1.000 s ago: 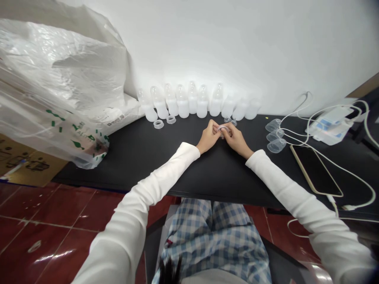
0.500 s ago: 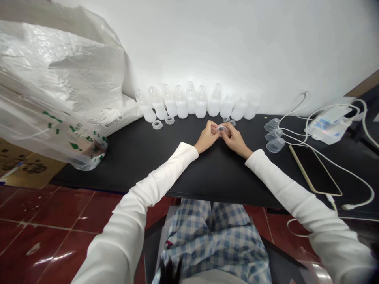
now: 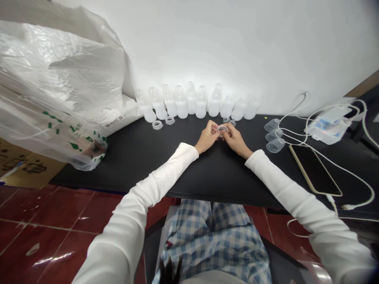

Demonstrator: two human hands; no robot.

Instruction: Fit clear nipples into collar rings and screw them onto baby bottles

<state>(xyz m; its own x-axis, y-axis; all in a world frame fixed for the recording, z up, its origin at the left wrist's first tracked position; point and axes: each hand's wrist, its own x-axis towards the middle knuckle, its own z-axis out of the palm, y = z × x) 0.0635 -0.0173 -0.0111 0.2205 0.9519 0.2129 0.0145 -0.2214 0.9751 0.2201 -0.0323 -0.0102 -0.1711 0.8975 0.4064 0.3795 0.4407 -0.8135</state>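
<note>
My left hand (image 3: pixel 208 137) and my right hand (image 3: pixel 233 137) meet over the black table (image 3: pixel 142 154), fingers curled. Between their fingertips they pinch one small clear plastic ring (image 3: pixel 221 129). Just beyond the hands, two more clear small parts (image 3: pixel 230 121) lie on the table. Behind them a row of several white baby bottles (image 3: pixel 195 104) stands against the white wall. Two loose clear rings (image 3: pixel 163 122) rest in front of the row's left end.
A big clear plastic bag (image 3: pixel 59 86) fills the table's left end. Three clear caps (image 3: pixel 274 135) lie right of the hands. Further right are a dark phone (image 3: pixel 315 169), white cables (image 3: pixel 343 169) and a small white device (image 3: pixel 330 126). Red floor tiles lie below.
The clear ring has turned a little between my fingertips. Both hands stay in the same place over the table.
</note>
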